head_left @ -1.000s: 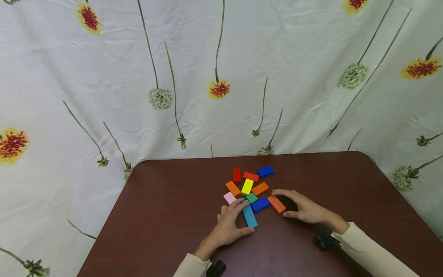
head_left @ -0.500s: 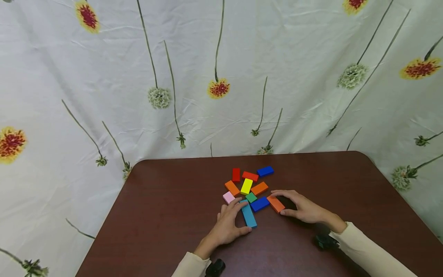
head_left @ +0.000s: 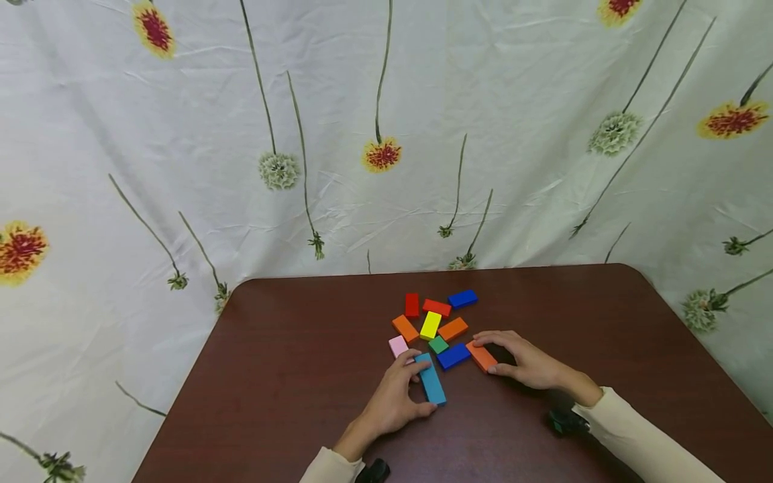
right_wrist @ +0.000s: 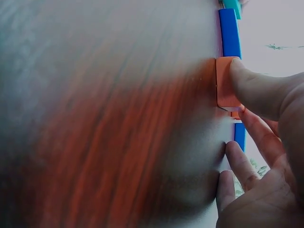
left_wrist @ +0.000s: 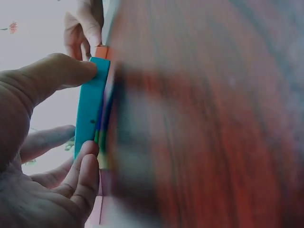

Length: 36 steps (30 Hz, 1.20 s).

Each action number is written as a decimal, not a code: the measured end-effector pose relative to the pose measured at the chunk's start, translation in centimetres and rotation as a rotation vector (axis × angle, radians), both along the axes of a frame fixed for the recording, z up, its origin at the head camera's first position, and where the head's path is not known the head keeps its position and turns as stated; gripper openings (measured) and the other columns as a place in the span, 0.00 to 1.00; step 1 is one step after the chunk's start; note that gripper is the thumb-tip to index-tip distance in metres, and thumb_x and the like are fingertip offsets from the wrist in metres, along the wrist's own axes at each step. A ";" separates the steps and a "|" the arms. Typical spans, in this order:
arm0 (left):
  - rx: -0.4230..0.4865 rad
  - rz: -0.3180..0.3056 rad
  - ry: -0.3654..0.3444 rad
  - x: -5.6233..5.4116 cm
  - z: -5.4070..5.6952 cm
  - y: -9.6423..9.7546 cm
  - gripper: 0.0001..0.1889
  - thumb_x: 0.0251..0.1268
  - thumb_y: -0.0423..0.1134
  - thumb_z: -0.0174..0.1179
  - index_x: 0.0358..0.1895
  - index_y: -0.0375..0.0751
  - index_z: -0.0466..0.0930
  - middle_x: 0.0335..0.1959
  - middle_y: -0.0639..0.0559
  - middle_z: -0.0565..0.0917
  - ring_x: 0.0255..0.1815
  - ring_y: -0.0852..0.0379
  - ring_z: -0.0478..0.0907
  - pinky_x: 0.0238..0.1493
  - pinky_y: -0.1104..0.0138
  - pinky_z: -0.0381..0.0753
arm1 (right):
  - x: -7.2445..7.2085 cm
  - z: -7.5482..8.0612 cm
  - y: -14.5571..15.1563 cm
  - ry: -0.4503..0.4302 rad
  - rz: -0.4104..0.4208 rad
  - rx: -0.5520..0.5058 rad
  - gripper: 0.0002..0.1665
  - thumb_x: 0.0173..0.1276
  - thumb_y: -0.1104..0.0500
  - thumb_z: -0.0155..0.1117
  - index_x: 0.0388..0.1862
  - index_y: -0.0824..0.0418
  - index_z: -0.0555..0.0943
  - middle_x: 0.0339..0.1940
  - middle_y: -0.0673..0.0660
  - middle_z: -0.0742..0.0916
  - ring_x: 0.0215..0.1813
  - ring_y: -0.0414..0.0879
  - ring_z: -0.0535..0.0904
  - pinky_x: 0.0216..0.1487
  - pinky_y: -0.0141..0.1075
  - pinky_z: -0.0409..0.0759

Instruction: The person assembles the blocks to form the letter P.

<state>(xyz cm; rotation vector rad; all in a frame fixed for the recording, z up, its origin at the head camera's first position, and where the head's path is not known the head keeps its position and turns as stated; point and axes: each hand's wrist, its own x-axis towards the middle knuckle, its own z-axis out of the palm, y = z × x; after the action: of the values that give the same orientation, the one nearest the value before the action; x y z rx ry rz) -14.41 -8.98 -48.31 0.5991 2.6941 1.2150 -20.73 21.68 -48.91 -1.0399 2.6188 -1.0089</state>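
My left hand (head_left: 391, 397) grips a light blue block (head_left: 431, 384) by its two ends, thumb at the near end and fingers at the far one. In the left wrist view this light blue block (left_wrist: 92, 102) looks slightly raised off the table. On the right, my right hand (head_left: 534, 363) holds an orange block (head_left: 482, 357) between thumb and fingers, against the right end of a blue block (head_left: 453, 357). Seen from the right wrist, the thumb presses on the end of the orange block (right_wrist: 225, 83). A pink block (head_left: 398, 345) lies partly behind the left fingers.
Around a yellow block (head_left: 431, 326) lie a green block (head_left: 438, 345), two orange blocks (head_left: 405, 329), two red blocks (head_left: 412, 305) and another blue block (head_left: 463, 299). All are on the brown table (head_left: 290, 362). A flowered cloth (head_left: 338, 134) hangs behind.
My left hand has drawn the light blue block a little toward me, away from the green and blue blocks. The right hand has barely shifted.
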 end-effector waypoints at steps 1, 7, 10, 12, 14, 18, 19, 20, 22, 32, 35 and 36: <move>0.022 -0.007 -0.009 0.1 0.1 -0.1 0.36 0.50 0.42 0.78 0.64 0.36 0.77 0.69 0.43 0.68 0.50 0.56 0.76 0.53 0.65 0.78 | 0.0 0.0 0.0 -0.001 -0.001 0.000 0.29 0.71 0.51 0.66 0.69 0.54 0.73 0.72 0.57 0.75 0.70 0.60 0.68 0.66 0.64 0.64; 0.120 -0.040 -0.065 1.1 1.0 -1.1 0.33 0.51 0.40 0.77 0.63 0.36 0.78 0.70 0.41 0.67 0.49 0.55 0.75 0.49 0.68 0.78 | 0.0 -0.1 0.1 0.013 -0.006 0.008 0.29 0.71 0.52 0.66 0.69 0.54 0.73 0.72 0.57 0.75 0.69 0.59 0.68 0.66 0.63 0.65; 0.132 -0.064 -0.093 1.8 1.5 -1.8 0.33 0.50 0.39 0.77 0.63 0.37 0.78 0.70 0.41 0.67 0.48 0.57 0.75 0.50 0.68 0.78 | 0.1 0.0 0.1 0.028 0.001 0.004 0.29 0.71 0.52 0.65 0.69 0.55 0.73 0.71 0.58 0.75 0.69 0.59 0.68 0.65 0.64 0.66; 0.137 -0.083 -0.122 2.4 1.6 -2.2 0.34 0.50 0.38 0.78 0.63 0.38 0.78 0.70 0.43 0.67 0.47 0.60 0.75 0.50 0.69 0.78 | 0.1 0.0 0.1 0.035 0.010 -0.001 0.28 0.72 0.52 0.65 0.69 0.56 0.73 0.71 0.59 0.75 0.69 0.61 0.69 0.64 0.64 0.66; 0.151 -0.109 -0.145 3.0 1.7 -2.7 0.34 0.49 0.36 0.78 0.63 0.37 0.78 0.70 0.44 0.67 0.47 0.61 0.75 0.51 0.70 0.78 | 0.2 0.0 0.0 0.041 0.016 0.000 0.28 0.72 0.52 0.64 0.68 0.57 0.72 0.71 0.60 0.75 0.68 0.61 0.69 0.64 0.65 0.66; 0.167 -0.157 -0.204 4.2 1.5 -3.5 0.34 0.48 0.35 0.78 0.63 0.36 0.78 0.70 0.46 0.68 0.46 0.64 0.75 0.51 0.71 0.79 | 0.2 0.1 0.0 0.040 0.010 0.007 0.28 0.72 0.52 0.64 0.68 0.56 0.73 0.71 0.60 0.76 0.68 0.61 0.69 0.64 0.64 0.67; 0.167 -0.165 -0.225 4.5 1.5 -3.7 0.34 0.48 0.36 0.78 0.63 0.37 0.78 0.70 0.46 0.67 0.46 0.65 0.74 0.51 0.71 0.78 | 0.2 0.1 0.0 0.033 0.007 0.007 0.28 0.72 0.52 0.65 0.68 0.56 0.73 0.71 0.60 0.76 0.68 0.61 0.69 0.64 0.64 0.67; 0.163 -0.167 -0.252 4.7 1.5 -3.8 0.34 0.48 0.36 0.78 0.63 0.38 0.79 0.70 0.47 0.67 0.45 0.65 0.74 0.50 0.72 0.78 | 0.2 0.1 0.0 0.029 0.005 0.009 0.28 0.72 0.52 0.65 0.68 0.56 0.73 0.71 0.59 0.76 0.68 0.61 0.69 0.64 0.64 0.67; 0.146 -0.176 -0.290 5.2 1.6 -4.1 0.33 0.48 0.36 0.77 0.62 0.40 0.79 0.71 0.47 0.67 0.45 0.66 0.73 0.49 0.73 0.76 | 0.1 0.1 -0.1 0.015 0.002 0.013 0.28 0.71 0.52 0.65 0.68 0.55 0.73 0.71 0.58 0.76 0.69 0.60 0.69 0.65 0.63 0.67; 0.126 -0.281 -0.308 6.7 1.4 -5.7 0.31 0.49 0.39 0.79 0.59 0.37 0.80 0.67 0.43 0.68 0.45 0.71 0.71 0.48 0.73 0.76 | 0.1 0.2 -0.2 0.021 0.028 0.023 0.28 0.72 0.52 0.64 0.69 0.55 0.73 0.71 0.57 0.75 0.69 0.59 0.68 0.65 0.61 0.67; 0.139 -0.333 -0.270 7.1 1.1 -6.1 0.31 0.51 0.40 0.78 0.60 0.38 0.79 0.65 0.44 0.69 0.50 0.71 0.67 0.51 0.72 0.76 | 0.1 0.3 -0.2 0.014 0.024 0.024 0.28 0.72 0.51 0.64 0.69 0.54 0.73 0.71 0.57 0.75 0.69 0.58 0.68 0.65 0.60 0.67; 0.137 -0.352 -0.244 7.2 1.0 -6.3 0.31 0.53 0.40 0.77 0.61 0.39 0.78 0.64 0.44 0.70 0.52 0.71 0.66 0.52 0.72 0.75 | 0.1 0.4 -0.2 0.009 0.022 0.023 0.28 0.72 0.51 0.65 0.69 0.54 0.73 0.71 0.57 0.75 0.69 0.58 0.68 0.65 0.60 0.67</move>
<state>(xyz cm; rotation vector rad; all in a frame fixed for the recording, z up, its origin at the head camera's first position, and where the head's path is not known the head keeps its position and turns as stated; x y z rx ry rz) -7.21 -15.28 -47.36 0.8398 2.2040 1.2840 -20.64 21.45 -48.54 -1.0678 2.6146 -0.9687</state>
